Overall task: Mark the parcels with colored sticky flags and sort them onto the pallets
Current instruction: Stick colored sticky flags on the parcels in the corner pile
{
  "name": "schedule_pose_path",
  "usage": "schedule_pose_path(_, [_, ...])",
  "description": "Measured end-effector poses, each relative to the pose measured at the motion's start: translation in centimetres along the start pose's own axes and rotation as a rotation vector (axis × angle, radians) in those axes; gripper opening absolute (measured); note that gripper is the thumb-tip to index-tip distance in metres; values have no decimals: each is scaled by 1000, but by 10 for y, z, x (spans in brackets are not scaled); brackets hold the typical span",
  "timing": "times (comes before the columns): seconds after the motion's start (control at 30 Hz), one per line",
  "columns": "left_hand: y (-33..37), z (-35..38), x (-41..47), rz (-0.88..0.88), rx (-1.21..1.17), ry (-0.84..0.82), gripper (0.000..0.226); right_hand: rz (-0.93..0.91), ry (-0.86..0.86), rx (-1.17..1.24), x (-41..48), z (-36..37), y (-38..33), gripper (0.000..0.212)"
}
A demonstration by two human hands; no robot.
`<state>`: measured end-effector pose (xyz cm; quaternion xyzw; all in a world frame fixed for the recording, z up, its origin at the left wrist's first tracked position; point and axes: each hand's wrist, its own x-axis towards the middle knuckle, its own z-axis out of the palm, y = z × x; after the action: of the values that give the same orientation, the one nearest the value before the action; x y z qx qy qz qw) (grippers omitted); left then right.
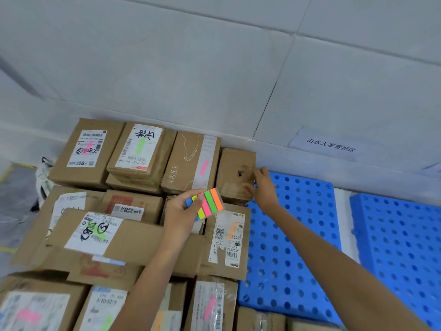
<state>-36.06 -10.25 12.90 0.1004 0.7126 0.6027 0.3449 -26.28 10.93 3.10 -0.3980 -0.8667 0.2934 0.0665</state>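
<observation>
Several brown cardboard parcels are packed together on the left, most bearing a pink, green or orange flag on the label. My left hand [182,215] grips a pad of sticky flags [207,203] with blue, yellow, pink, green and orange strips, held above the stack's middle. My right hand [261,186] reaches to the back right and grips the right side of a small plain parcel [235,173] with a black mark on top. No flag shows on that parcel. It stands at the stack's far right edge, next to the blue pallet [293,235].
A second blue perforated pallet [401,237] lies further right with a white gap between them. A white wall with a paper sign [330,145] runs behind. A black-and-white bag [44,177] sits at the far left beside grey floor with yellow tape.
</observation>
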Motion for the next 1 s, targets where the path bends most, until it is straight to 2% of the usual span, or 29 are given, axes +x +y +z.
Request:
schedule_pose_path(0.1, [0,-1,-9,14,-14,11,18,154,74,53,2,4,-3,26])
schedule_pose_path(0.2, [-2,-2,-15,13,-38,28,19,315,164,210,2,11,-11,24])
schedule_pose_path(0.3, [-5,-4,-19,3,-47,17,19,381,206,349,-1,14,-15,18])
schedule_pose_path(0.43, [-6,-7,-22,-3,-67,11,18,346,187,513,-13,12,-11,10])
schedule_pose_path(0.5, [-6,-6,-23,-8,-78,11,18,321,134,515,-20,12,-8,15])
schedule_pose_path(0.57, [-6,-6,-23,-14,-88,8,18,317,111,456,-23,16,-5,20])
schedule_pose_path(0.7, [-9,-5,-24,-16,-75,-1,17,324,68,203,-13,19,-7,14])
schedule_pose_path(0.77, [-10,-4,-28,-22,-65,-1,17,311,44,182,-11,18,-6,13])
schedule_pose_path(0.83, [-9,-3,-34,-17,-58,-9,18,298,58,236,-17,14,-5,7])
schedule_pose_path(0.93, [-3,1,-43,11,-35,-32,22,299,146,319,-42,-4,-11,17])
schedule_pose_path(1.0, [1,7,-51,5,-27,-54,19,307,174,519,-71,-28,-24,22])
